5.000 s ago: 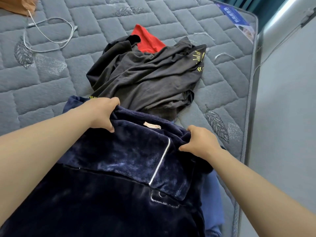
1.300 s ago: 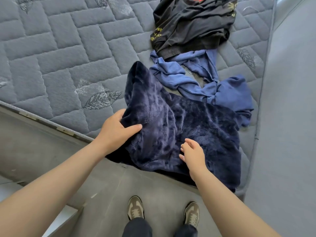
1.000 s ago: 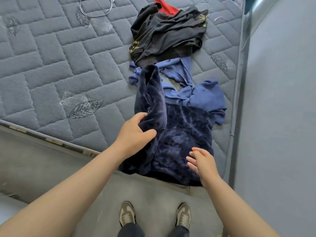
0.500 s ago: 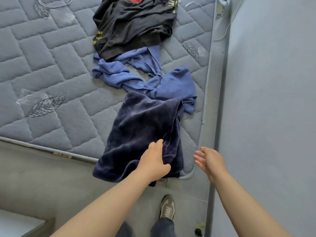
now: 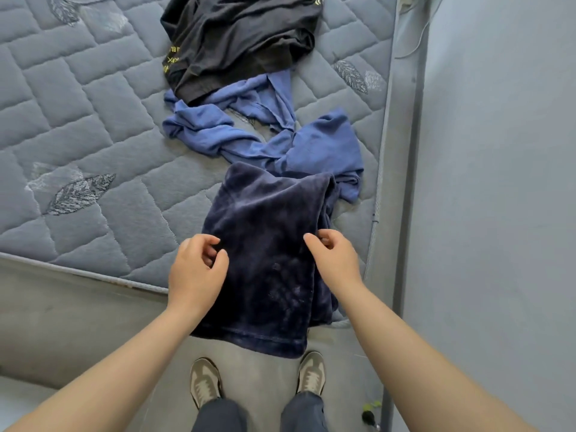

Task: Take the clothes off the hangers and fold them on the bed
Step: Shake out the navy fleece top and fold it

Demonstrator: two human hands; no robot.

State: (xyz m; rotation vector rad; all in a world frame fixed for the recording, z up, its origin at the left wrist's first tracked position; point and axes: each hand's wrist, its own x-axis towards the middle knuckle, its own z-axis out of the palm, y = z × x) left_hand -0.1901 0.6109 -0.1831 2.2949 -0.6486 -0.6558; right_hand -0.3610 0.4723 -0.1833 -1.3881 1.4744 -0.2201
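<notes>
A navy plush garment [image 5: 268,244] lies folded into a narrow strip at the mattress's near right corner, its lower end hanging over the bed edge. My left hand [image 5: 196,272] curls its fingers and thumb on the strip's left edge. My right hand [image 5: 332,260] pinches the right folded edge. Behind it a blue garment [image 5: 265,141] lies crumpled and twisted. Farther back sits a black garment [image 5: 240,35] with yellow print, also bunched up. No hanger is in view.
The grey quilted mattress [image 5: 93,120] spreads to the left. A grey wall [image 5: 498,182] runs close along the bed's right side, with a thin white cable [image 5: 417,42] near the far corner. My shoes [image 5: 205,381] stand on the grey floor by the bed edge.
The navy garment has been folded over into a narrow strip. My left hand moved from its lower right part to its left edge, and my right hand came in from the air onto the right edge.
</notes>
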